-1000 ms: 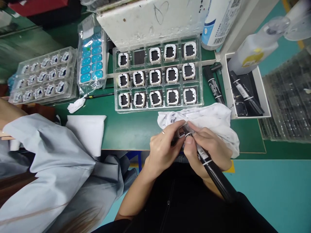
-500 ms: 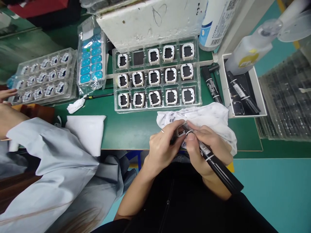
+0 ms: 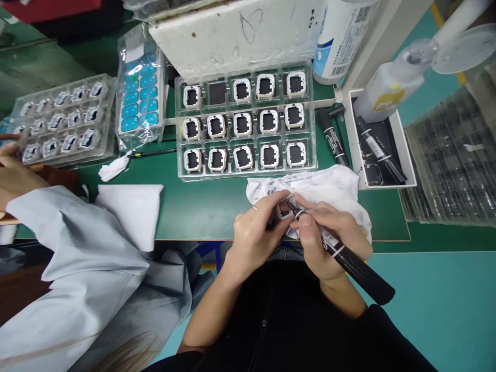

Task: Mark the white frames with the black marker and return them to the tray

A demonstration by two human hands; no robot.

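Observation:
Between the thumb and fingers of my left hand (image 3: pixel 253 227) is a small pale square frame (image 3: pixel 285 213), like a watch case, partly hidden by the fingers. My right hand (image 3: pixel 333 235) is closed around a black marker pen (image 3: pixel 358 268), its tip at the frame's inner edge; whether it touches I cannot tell. Under and behind my hands lies a crumpled white cloth (image 3: pixel 329 183). Beyond it, a clear plastic tray (image 3: pixel 248 174) holds rows of similar white frames, with one compartment in the back row lacking a frame.
At right, a white box (image 3: pixel 411 160) contains a marker and a bottle (image 3: pixel 387 93); more markers (image 3: pixel 333 139) lie beside it. Left are a packet of blue pieces (image 3: pixel 139 98), another filled tray (image 3: pixel 62 124), a folded white cloth (image 3: pixel 132 212) and a co-worker's sleeve (image 3: pixel 96 274).
The marker's tip has drawn back slightly from the frame's far corner, and more of the frame's opening shows. The whole view has shifted slightly. Both hands keep their hold.

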